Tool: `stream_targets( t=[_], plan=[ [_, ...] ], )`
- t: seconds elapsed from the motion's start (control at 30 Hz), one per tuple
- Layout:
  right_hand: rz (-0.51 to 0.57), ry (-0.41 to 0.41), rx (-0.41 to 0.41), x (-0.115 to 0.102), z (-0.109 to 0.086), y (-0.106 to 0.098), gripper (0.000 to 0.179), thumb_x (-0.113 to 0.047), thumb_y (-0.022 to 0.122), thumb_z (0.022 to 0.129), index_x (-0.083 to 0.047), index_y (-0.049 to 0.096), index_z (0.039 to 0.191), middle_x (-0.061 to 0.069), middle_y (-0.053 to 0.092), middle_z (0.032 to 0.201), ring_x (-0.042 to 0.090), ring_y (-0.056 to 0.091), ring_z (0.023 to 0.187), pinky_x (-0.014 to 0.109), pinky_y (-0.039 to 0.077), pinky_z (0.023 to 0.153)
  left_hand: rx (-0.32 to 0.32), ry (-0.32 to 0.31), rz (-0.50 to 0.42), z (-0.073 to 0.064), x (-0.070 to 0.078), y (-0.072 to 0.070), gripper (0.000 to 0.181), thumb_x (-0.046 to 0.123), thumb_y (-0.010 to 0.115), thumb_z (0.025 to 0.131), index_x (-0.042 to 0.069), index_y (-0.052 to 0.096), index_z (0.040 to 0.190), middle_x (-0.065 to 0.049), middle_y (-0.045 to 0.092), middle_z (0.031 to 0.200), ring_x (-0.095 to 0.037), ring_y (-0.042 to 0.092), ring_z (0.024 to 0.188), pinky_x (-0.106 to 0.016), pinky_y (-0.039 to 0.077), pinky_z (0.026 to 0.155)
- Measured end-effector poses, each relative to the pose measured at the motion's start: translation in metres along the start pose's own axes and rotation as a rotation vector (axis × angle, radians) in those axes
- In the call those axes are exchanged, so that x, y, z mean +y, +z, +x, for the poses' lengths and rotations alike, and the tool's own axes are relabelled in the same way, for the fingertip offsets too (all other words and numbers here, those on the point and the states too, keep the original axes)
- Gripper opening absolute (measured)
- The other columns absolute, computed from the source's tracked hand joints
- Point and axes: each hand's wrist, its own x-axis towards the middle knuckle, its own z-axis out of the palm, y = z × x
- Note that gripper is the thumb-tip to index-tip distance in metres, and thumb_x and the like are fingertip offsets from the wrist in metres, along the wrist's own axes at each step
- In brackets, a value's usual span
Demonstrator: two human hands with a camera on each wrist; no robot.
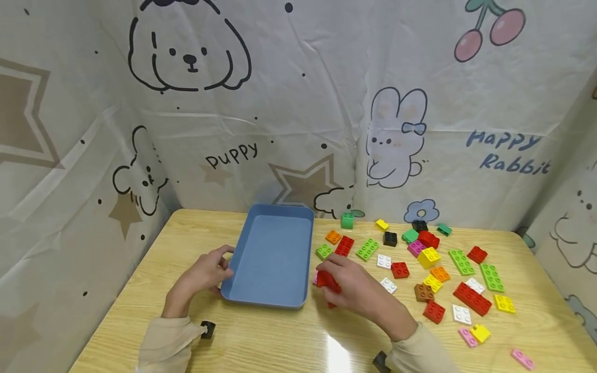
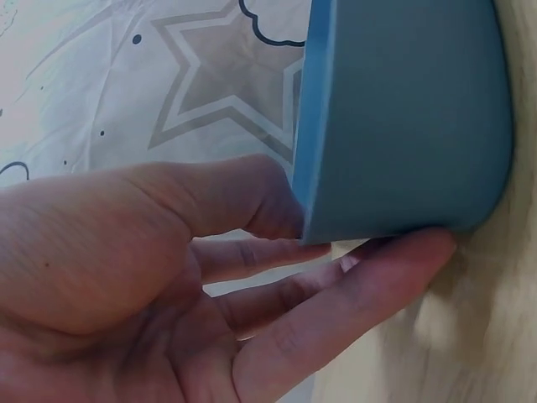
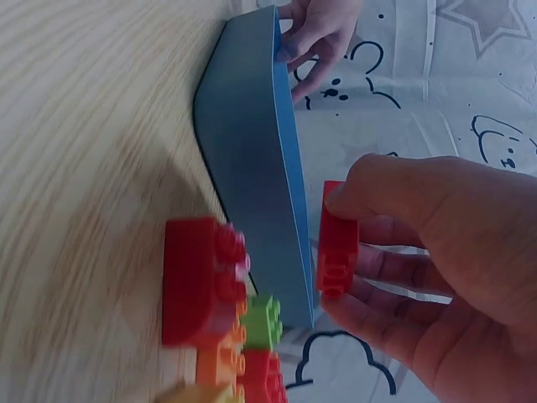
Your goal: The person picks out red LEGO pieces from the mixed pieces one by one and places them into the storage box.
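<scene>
A blue tray lies on the table, its inside bare. My left hand grips the tray's left side; in the left wrist view the thumb of this hand rests at the rim and fingers touch the outer wall. My right hand pinches a red toy brick between thumb and fingers, just right of the tray and above the table. Below it another red brick stands on the wood, partly hidden by the hand in the head view.
Loose toy bricks in several colours spread over the right half of the wooden table, among them a lime brick, a black brick and a long red brick. A printed cloth hangs behind and at the sides.
</scene>
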Motion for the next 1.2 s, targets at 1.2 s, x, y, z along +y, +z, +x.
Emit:
stream_targets(
  t=[1.2],
  plan=[
    [0.067, -0.152, -0.09, -0.05, 0.077, 0.035, 0.031, -0.021, 0.079, 0.091, -0.004, 0.075, 0.117, 0.006, 0.067, 0.106, 0.013, 0.064, 0.084, 0.009, 0.048, 0.069, -0.021, 0.016, -0.034, 0.0, 0.0, 0.001, 0.063, -0.005, 0.057, 0.091, -0.004, 0.037, 0.151, -0.018, 0.054, 0.097, -0.03, 0.063, 0.08, -0.044, 0.062, 0.054]
  ],
)
